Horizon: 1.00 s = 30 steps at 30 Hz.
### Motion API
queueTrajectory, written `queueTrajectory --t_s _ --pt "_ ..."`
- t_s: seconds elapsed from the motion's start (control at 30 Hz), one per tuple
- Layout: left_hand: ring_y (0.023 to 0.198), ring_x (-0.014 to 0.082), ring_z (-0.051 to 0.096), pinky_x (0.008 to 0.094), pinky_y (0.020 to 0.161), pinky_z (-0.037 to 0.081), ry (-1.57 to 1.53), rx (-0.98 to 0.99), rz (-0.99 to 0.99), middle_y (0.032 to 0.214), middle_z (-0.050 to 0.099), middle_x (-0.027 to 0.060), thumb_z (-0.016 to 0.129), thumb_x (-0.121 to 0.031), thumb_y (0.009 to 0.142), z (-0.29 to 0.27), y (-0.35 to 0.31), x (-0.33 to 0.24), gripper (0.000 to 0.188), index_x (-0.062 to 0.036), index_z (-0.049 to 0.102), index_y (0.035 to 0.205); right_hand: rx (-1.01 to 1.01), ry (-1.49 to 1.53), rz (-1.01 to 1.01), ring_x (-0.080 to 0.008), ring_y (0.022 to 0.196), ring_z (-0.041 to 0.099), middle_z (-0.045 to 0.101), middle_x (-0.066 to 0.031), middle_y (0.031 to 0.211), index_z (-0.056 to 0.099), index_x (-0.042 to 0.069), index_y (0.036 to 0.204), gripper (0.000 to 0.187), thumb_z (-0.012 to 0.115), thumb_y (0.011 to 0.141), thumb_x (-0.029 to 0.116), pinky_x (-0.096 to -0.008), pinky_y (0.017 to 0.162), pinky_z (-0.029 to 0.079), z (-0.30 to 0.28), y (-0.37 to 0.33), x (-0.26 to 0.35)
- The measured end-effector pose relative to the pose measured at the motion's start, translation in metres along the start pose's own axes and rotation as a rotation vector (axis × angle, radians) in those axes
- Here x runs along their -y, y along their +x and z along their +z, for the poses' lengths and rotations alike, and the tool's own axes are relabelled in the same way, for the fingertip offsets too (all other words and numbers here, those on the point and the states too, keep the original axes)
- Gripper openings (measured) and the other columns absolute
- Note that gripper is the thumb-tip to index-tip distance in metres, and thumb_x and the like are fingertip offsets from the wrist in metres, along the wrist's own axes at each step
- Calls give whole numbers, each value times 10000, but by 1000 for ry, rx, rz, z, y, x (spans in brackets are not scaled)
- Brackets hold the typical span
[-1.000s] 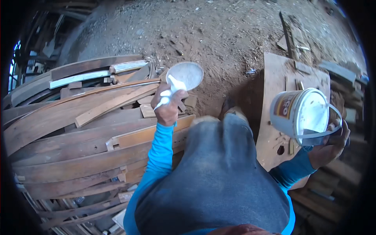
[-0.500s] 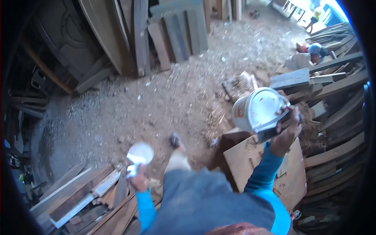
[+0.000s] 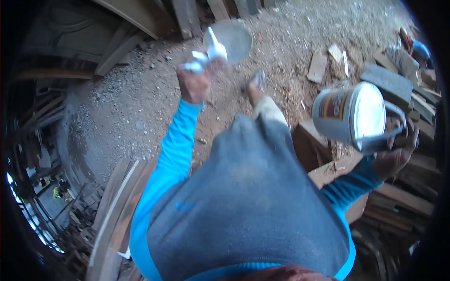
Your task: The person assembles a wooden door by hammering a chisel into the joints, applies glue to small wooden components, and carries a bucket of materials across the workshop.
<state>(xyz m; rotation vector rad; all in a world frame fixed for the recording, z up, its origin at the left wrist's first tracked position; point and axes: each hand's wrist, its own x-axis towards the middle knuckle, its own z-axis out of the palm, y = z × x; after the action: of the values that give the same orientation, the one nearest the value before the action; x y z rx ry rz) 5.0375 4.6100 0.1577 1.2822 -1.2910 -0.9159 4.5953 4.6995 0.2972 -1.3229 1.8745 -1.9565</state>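
In my left hand [image 3: 194,84] is a white bottle [image 3: 215,47] with a pointed nozzle. Other small white pieces [image 3: 193,64] stick out by the fingers; their kind is unclear. A round, pale grey disc [image 3: 236,41] shows just beyond that hand, and the fingers hide how it is held. My right hand [image 3: 396,159] is closed at the handle of a white lidded bucket [image 3: 333,114], which hangs tilted beside my leg. A dark flat piece [image 3: 377,144] lies between that hand and the bucket's lid; I cannot make out its kind.
Loose boards [image 3: 115,206] lie at the lower left, and more planks [image 3: 408,199] are piled on the right. Boards [image 3: 187,18] lean at the back. Gravelly ground [image 3: 136,112] with wood scraps [image 3: 318,67] spreads ahead. Another person [image 3: 412,49] is low down at the far right.
My left hand has moved up and forward with the white bottle and disc. My right hand has shifted right, and the bucket now shows more of its side. The view has turned.
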Motion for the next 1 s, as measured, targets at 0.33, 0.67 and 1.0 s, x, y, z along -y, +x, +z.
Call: queueTrajectory --t_s 0.33,0.67,1.0 --pt "888 161 657 330 783 541 56 95 33 1005 713 79 853 -175 850 74 275 25 354 23 677 1084 -156 201 462 -162 782 680 701 -186 990 642 -70 1104 411 600 1027 332 -182 474 361 163 182 -87" --pt "781 128 668 275 710 571 -222 152 -246 924 713 62 831 -152 869 255 506 85 358 28 656 1124 -188 69 592 -229 964 716 692 -191 1077 604 -38 1152 369 591 1036 313 -190 483 380 281 382 -229" --pt "824 92 645 246 708 536 -219 664 -193 931 720 34 827 -128 871 572 817 40 304 16 693 1103 -498 73 668 -178 894 692 676 -179 1036 593 -25 1101 313 583 1050 283 -173 465 399 294 578 -330"
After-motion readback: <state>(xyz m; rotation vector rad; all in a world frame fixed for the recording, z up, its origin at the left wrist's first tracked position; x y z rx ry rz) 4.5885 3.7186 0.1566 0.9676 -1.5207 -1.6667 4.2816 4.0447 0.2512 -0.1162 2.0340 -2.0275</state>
